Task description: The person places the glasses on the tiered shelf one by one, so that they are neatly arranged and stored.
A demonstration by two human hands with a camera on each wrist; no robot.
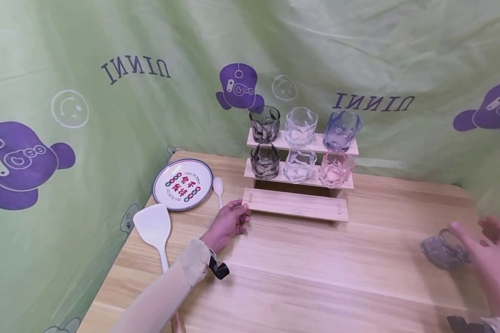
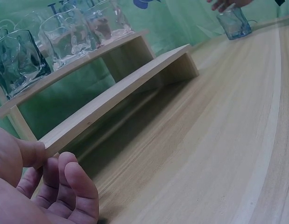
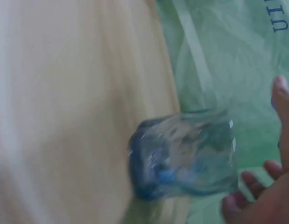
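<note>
A three-tier wooden display rack (image 1: 296,205) stands at the back of the table. My left hand (image 1: 229,225) holds the left end of its lowest board, thumb on the edge and fingers curled below, as the left wrist view shows. On the top tier are a dark grey glass (image 1: 265,125), a clear glass (image 1: 301,127) and a blue glass (image 1: 341,131). The middle tier bears another dark glass (image 1: 265,162), a clear one and a pink glass (image 1: 336,169). At the right, my blurred right hand (image 1: 493,259) is spread beside a bluish glass (image 3: 181,156); whether they touch I cannot tell.
On the left lie a round plate (image 1: 183,169) with red lettering, a small white spoon (image 1: 218,186) and a white spatula (image 1: 153,226), its handle partly behind my left forearm. A green printed cloth (image 1: 171,106) hangs close around the wooden table (image 1: 316,277).
</note>
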